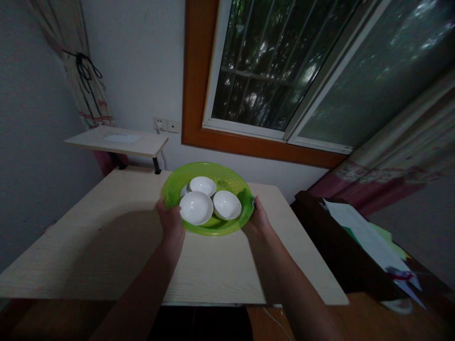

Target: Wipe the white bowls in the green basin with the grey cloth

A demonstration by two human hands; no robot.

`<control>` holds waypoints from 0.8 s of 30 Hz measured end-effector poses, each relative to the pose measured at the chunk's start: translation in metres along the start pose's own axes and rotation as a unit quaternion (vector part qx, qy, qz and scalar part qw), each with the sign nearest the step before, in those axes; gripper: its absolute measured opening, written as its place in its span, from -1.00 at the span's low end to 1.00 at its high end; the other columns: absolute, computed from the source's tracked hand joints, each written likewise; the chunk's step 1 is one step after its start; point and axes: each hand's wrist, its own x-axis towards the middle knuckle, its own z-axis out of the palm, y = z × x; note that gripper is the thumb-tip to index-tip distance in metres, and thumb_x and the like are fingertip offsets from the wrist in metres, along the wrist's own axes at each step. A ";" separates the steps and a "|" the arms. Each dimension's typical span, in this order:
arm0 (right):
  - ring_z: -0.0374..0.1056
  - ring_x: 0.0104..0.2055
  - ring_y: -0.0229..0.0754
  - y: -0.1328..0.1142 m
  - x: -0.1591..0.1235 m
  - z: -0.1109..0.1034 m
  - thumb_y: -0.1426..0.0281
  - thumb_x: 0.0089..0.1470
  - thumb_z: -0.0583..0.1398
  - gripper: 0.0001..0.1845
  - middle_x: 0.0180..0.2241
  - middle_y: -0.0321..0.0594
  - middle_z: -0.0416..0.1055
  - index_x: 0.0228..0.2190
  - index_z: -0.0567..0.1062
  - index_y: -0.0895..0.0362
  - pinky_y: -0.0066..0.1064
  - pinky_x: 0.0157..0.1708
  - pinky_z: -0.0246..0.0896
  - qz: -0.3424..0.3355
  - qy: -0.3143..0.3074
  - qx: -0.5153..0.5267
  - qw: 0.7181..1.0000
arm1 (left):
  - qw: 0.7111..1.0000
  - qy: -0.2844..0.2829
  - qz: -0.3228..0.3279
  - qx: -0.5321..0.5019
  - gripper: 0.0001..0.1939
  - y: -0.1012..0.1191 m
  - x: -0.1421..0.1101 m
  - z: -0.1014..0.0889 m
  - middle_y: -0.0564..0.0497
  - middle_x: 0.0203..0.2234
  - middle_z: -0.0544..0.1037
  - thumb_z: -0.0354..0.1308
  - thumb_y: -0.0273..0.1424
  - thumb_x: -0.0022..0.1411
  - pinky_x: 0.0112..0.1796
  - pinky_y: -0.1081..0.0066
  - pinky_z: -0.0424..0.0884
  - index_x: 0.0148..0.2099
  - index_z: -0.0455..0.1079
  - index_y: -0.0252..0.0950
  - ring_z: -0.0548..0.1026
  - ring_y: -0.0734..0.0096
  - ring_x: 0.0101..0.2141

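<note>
A round green plastic basin (213, 231) is held over the table, tilted a little toward me. Inside it lie several white bowls, among them a front-left bowl (196, 208), a right bowl (227, 205) and a back bowl (203, 185); part of another shows behind them. My left hand (171, 219) grips the basin's left side, thumb over the rim near the front-left bowl. On the opposite side my right hand (260, 218) is closed on the rim, its fingers mostly hidden behind the basin.
The light wooden table (117, 246) stands against the wall. A small raised shelf (142, 142) with a paper sits at its back left, near a wall socket (159, 124). Papers (366, 237) lie on a dark surface at the right. A window (263, 66) is above.
</note>
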 end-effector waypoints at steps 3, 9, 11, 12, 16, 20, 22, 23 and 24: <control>0.42 0.32 0.08 -0.001 0.003 -0.003 -0.10 0.31 0.07 -0.39 -0.01 -0.13 0.69 0.05 0.62 0.02 0.06 0.43 0.12 -0.005 -0.003 0.010 1.000 | 0.999 0.037 -0.021 -0.013 -0.32 0.001 -0.014 -0.004 -0.04 0.03 0.57 0.24 -0.59 -0.02 -0.11 0.34 0.52 0.17 0.29 -0.13 0.59 0.27 -0.05; 0.48 0.27 0.07 -0.008 0.009 -0.004 -0.02 0.37 0.03 -0.46 -0.11 -0.13 0.72 -0.06 0.66 0.03 0.02 0.42 0.16 -0.002 0.049 -0.011 0.999 | 0.989 -0.123 -0.077 0.025 -0.57 0.043 0.035 -0.032 -0.13 -0.10 0.64 0.30 -0.68 -0.13 -0.07 0.37 0.57 -0.15 0.53 -0.29 0.58 0.12 0.06; 0.50 0.25 0.07 -0.010 0.010 -0.004 0.01 0.38 0.03 -0.48 -0.13 -0.13 0.72 -0.07 0.66 0.04 0.02 0.42 0.17 0.000 0.061 -0.020 0.998 | 0.978 -0.172 -0.119 0.014 -0.66 0.053 0.061 -0.028 -0.14 -0.18 0.66 0.28 -0.60 -0.03 -0.10 0.29 0.61 -0.14 0.55 -0.32 0.62 0.05 0.00; 0.50 0.25 0.07 -0.011 0.011 -0.003 0.02 0.38 0.04 -0.48 -0.14 -0.13 0.73 -0.07 0.66 0.05 0.01 0.42 0.17 0.000 0.063 -0.021 0.998 | 0.972 -0.185 -0.141 0.011 -0.70 0.056 0.072 -0.023 -0.17 -0.24 0.66 0.26 -0.53 0.05 -0.14 0.21 0.64 -0.11 0.55 -0.35 0.65 0.01 -0.08; 0.49 0.25 0.09 -0.012 0.015 -0.003 0.01 0.36 0.07 -0.48 -0.14 -0.08 0.72 -0.07 0.65 0.09 0.00 0.42 0.16 0.001 0.047 -0.021 0.999 | 0.929 -0.250 -0.272 -0.004 -0.60 0.048 0.103 -0.003 -0.19 -0.32 0.68 0.25 -0.50 0.06 -0.24 0.16 0.65 0.00 0.56 -0.40 0.68 0.02 -0.27; 0.50 0.24 0.10 -0.011 0.014 -0.004 -0.01 0.31 0.11 -0.50 -0.13 -0.09 0.72 -0.10 0.66 0.06 0.03 0.41 0.16 0.008 0.012 -0.039 0.999 | 0.933 -0.245 -0.262 0.015 -0.50 0.035 0.107 0.000 -0.15 -0.34 0.68 0.24 -0.55 -0.08 -0.30 0.17 0.65 -0.01 0.55 -0.33 0.68 0.03 -0.31; 0.49 0.26 0.12 -0.009 0.012 -0.004 -0.05 0.29 0.12 -0.49 -0.12 -0.10 0.72 -0.11 0.66 0.04 0.07 0.41 0.16 0.006 -0.005 -0.046 0.999 | 0.944 -0.226 -0.240 0.015 -0.49 0.030 0.102 -0.004 -0.12 -0.33 0.67 0.25 -0.54 -0.13 -0.30 0.16 0.65 -0.03 0.54 -0.29 0.68 -0.01 -0.27; 0.48 0.27 0.13 -0.007 0.011 -0.004 -0.06 0.29 0.11 -0.48 -0.11 -0.10 0.72 -0.11 0.66 0.03 0.08 0.41 0.15 0.002 -0.007 -0.047 0.999 | 0.951 -0.213 -0.225 0.017 -0.50 0.028 0.098 -0.007 -0.11 -0.34 0.66 0.26 -0.52 -0.14 -0.30 0.15 0.65 -0.05 0.52 -0.27 0.67 -0.04 -0.26; 0.46 0.28 0.14 -0.005 0.010 -0.004 -0.07 0.29 0.10 -0.47 -0.10 -0.10 0.72 -0.11 0.66 0.02 0.09 0.41 0.15 -0.004 -0.006 -0.048 0.999 | 0.957 -0.200 -0.207 0.021 -0.54 0.025 0.093 -0.009 -0.10 -0.36 0.65 0.28 -0.50 -0.14 -0.30 0.15 0.64 -0.08 0.51 -0.26 0.67 -0.07 -0.24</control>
